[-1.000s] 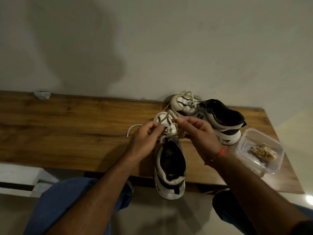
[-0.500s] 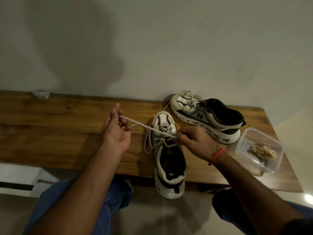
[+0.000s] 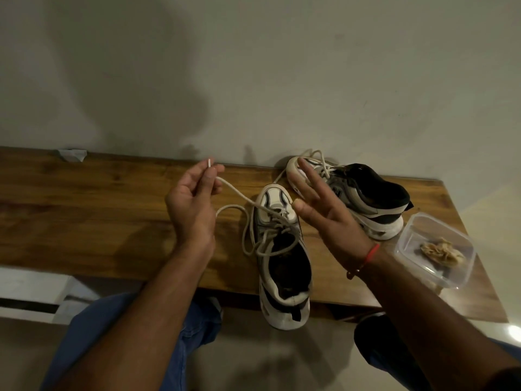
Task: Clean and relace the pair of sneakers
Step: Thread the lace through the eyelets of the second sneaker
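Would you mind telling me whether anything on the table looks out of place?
The near sneaker overhangs the table front edge at its heel, so it might tip. Its lace is loose, pinched by the left hand.

Glossy grained wooden table, clear smooth plastic container, matt plaster wall

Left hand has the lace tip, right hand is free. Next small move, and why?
Probably bring the right hand down to steady the near sneaker. The left hand pinches the lace tip, pulled out sideways; loose loops hang over the tongue, nothing holds the shoe.
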